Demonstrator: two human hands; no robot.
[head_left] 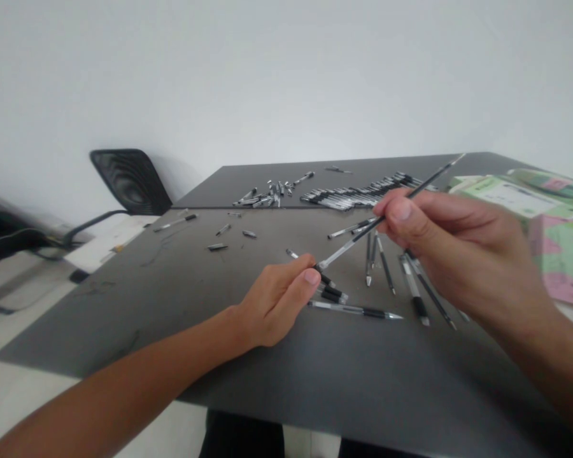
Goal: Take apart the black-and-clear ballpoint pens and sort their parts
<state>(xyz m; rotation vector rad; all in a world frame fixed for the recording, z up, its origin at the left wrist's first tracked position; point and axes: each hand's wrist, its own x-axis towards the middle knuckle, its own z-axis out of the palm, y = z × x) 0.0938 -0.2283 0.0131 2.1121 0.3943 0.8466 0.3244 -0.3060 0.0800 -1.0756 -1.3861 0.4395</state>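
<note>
A long thin pen refill [432,180], dark along most of its length with a clear lower end, slants between my two hands above the table. My right hand [463,248] pinches it near the middle between thumb and fingers, its pale tip pointing up and away. My left hand [281,292] is closed on the lower, clear end; I cannot tell whether a separate part is hidden in those fingers. Below the hands lie a clear pen with a black grip [356,310], a capless pen barrel [414,289] and several loose refills [386,264].
On the dark table [138,305], a row of pens [348,196] lies behind my right hand. A pile of small pen parts [267,194] is farther left. Green and pink boxes [563,254] stand at the right edge. A black mesh chair [131,181] is beyond the left side.
</note>
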